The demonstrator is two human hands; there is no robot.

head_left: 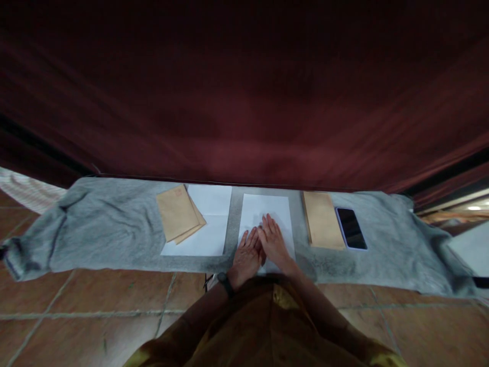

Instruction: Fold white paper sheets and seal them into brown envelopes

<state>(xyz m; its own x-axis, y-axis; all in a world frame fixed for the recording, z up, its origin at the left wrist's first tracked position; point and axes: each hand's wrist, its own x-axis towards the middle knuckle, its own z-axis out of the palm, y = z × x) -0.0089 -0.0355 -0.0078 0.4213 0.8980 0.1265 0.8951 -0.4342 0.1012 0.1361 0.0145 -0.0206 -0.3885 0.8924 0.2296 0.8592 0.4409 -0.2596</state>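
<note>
A white sheet of paper (253,209) lies lengthwise on the grey cloth in front of me. My left hand (247,256) rests on its lower left part, fingers stretched out and pointing away from me. Beside it and touching it, my right hand (273,240) lies flat on the same sheet, a little farther forward, with its fingers extended. Whatever lies under the palms is hidden. To the left, a few brown envelopes (177,213) overlap another white sheet (214,234) that shows crease lines.
A stack of brown envelopes (324,220) lies right of the middle sheet, with a phone (351,228) next to it. Grey cloth (110,224) covers the narrow surface. A dark red panel (244,127) rises along its far edge. Tiled floor (126,293) shows below.
</note>
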